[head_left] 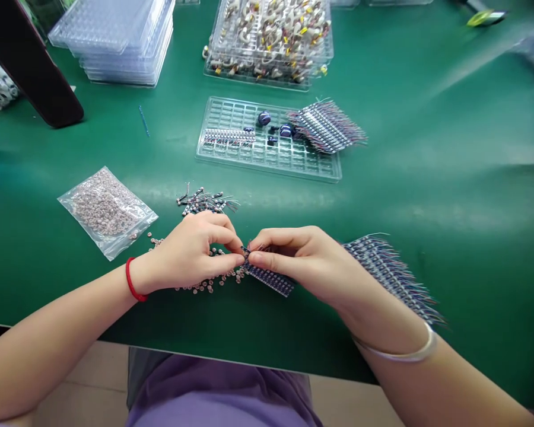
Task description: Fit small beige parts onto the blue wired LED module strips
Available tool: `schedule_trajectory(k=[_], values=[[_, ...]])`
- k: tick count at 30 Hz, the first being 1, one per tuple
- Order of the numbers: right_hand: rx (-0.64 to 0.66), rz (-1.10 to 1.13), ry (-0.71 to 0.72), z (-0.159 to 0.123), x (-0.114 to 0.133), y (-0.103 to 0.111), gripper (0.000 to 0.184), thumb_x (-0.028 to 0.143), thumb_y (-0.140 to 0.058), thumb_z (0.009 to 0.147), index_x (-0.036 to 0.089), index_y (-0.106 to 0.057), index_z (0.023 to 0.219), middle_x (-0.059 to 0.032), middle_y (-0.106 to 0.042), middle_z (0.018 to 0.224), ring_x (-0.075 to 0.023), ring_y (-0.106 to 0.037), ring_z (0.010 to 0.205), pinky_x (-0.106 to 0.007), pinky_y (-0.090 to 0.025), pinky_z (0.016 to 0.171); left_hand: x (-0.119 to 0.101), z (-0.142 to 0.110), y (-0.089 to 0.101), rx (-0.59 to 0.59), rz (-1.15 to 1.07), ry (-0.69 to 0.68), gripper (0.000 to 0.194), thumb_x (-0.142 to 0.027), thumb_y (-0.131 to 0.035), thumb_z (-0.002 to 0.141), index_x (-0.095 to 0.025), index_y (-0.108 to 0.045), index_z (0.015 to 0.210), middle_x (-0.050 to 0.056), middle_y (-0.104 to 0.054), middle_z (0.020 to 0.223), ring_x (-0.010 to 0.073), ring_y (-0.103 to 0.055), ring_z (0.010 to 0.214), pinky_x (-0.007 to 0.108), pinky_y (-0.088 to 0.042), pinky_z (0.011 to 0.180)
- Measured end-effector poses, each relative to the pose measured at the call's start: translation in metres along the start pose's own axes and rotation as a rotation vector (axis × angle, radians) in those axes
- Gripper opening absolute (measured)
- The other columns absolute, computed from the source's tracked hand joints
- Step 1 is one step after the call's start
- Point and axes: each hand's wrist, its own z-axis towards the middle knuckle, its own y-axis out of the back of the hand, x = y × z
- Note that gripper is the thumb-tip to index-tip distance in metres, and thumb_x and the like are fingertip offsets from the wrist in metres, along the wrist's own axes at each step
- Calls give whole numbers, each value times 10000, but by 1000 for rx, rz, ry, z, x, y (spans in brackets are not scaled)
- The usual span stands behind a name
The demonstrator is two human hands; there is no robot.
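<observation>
Pinching at a point just ahead of the body, the person's two hands nearly meet fingertip to fingertip. The left hand has thumb and forefinger closed on a small dark piece with thin wires; the right hand nips the same piece from the other side, probably so that one steadies it while the other works finely. The fingers hide its details.

Just under the right fingertips lies a narrow dark panel of small pale-dotted circuit boards, its upper end reaching the pinch; whether it is joined to the held piece cannot be told. Small pinkish-grey metallic discs lie scattered beneath and beside the left hand, likely spread loose for easy picking up. Just beyond that hand sits a heap of slim wired pieces, seemingly kept apart from the discs.

Left of the left hand rests a clear zip bag full of similar discs, perhaps kept near as a supply. Beside the right forearm, a dark sheet of wired boards lies fanned, wires pointing away from the hands, presumably to avoid snagging. Farther ahead of both hands stands a clear compartmented plastic tray, bearing another wired stack.
</observation>
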Motion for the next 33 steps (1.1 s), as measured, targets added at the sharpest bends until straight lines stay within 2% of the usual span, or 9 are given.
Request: schedule_trajectory(k=[5,8,11,16,20,23,25,28,33], values=[[35,208,-95,8,-8,1,322,467,-865,546,178,-744,618,-22,-670,621,-156,-544,611,-275,-447,582,1,2,4,39,-1,9,67,-180,-688,812,-171,-723,756,8,-673,791,140,-609,766,284,-439,783],[42,272,-104,9,-9,0,287,422,-886,525,185,-745,606,-15,-666,625,-150,-540,617,-271,-447,593,0,2,6,58,14,3,78,-196,-682,830,-166,-718,768,8,-676,806,136,-606,778,278,-428,785],[3,302,-65,9,-9,1,276,414,-885,540,189,-743,614,-9,-661,631,-147,-545,622,-270,-455,605,0,0,8,48,147,-13,78,-201,-671,843,-184,-714,780,-4,-678,824,143,-598,803,304,-380,796],[-153,283,-3,9,-11,0,323,470,-869,564,191,-736,658,-21,-680,675,-169,-587,654,-289,-486,635,10,1,16,-49,515,3,143,-242,-617,889,-203,-719,797,11,-688,852,176,-563,811,347,-310,749],[-241,211,61,9,-13,-4,352,504,-841,606,187,-732,713,-37,-696,711,-186,-610,674,-306,-502,651,16,2,18,-192,632,112,183,-268,-586,919,-198,-740,850,44,-687,861,207,-561,830,354,-338,739],[-265,177,119,9,-11,-8,352,516,-812,646,186,-714,720,-35,-695,702,-186,-612,665,-300,-506,628,10,1,14,-218,478,131,191,-340,-622,898,-195,-740,857,38,-677,806,195,-579,805,342,-391,751],[-257,158,163,9,-10,-12,340,513,-786,682,188,-702,733,-34,-695,695,-187,-617,660,-296,-507,613,4,0,11,-146,269,136,190,-369,-668,861,-194,-733,821,14,-675,747,170,-593,760,313,-425,743],[-261,109,218,8,-9,-16,296,479,-742,742,189,-687,760,-29,-693,689,-186,-623,649,-297,-509,607,-5,0,7,-35,19,191,144,-312,-682,842,-192,-723,774,-14,-688,697,142,-605,711,272,-446,709],[-301,11,278,5,-11,-18,186,376,-686,799,196,-655,763,-18,-675,687,-178,-623,652,-290,-508,622,-8,1,4,5,-32,235,132,-181,-658,813,-189,-699,688,-29,-684,662,126,-592,669,259,-436,688]])
